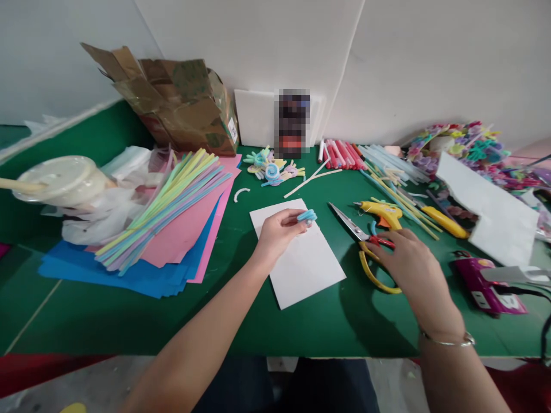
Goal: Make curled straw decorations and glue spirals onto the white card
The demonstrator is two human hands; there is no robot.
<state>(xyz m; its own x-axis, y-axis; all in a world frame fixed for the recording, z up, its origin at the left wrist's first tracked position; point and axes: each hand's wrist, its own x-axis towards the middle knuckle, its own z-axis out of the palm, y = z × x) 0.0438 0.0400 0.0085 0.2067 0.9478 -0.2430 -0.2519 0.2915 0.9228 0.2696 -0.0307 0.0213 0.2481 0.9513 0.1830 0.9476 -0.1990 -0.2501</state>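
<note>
My left hand is closed in a pinch on a small light-blue coil of fuzzy pipe cleaner, above a white board. A small pale bead-like spot shows by its fingertips. To the right, my right hand has its thumb and fingers closed about the red part of the handles of a pair of scissors. The blades point away to the left, and a yellow handle loop hangs below the thumb. A short blue pipe cleaner piece stands out by those fingertips; whether they touch it I cannot tell.
Pipe cleaners lie on coloured sheets at left, near a lidded cup and a cardboard box. A yellow glue gun lies beyond the scissors. Finished pieces sit behind; a purple power strip stands right.
</note>
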